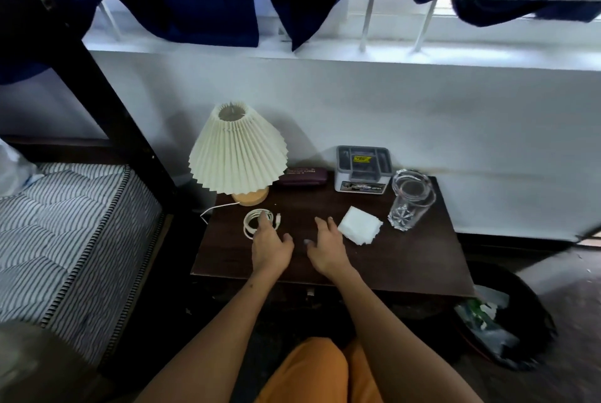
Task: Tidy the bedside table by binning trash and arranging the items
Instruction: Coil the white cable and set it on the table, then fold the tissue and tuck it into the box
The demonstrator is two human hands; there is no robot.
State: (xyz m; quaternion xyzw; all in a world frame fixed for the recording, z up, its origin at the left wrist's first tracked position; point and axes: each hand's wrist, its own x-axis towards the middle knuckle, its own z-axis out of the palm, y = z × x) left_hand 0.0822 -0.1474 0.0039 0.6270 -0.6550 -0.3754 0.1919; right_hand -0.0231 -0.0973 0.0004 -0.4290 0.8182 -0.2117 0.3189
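Observation:
A dark wooden bedside table (406, 259) carries a pleated cream lamp (237, 152), a maroon case (304, 176), a grey organiser box (363, 168), two clear glasses (410, 199), a stack of white tissues (360, 224) and a coiled white cable (255, 220). My left hand (270, 245) lies open over the table, its fingertips resting on the cable coil. My right hand (327, 248) is open too, fingers spread, just left of the tissues and not touching them. Neither hand holds anything.
A black bin (533, 315) lined with a bag and holding trash stands on the floor at the table's right front corner. A striped mattress (65, 233) and a black bed frame post (107, 103) lie to the left. The white wall runs behind the table.

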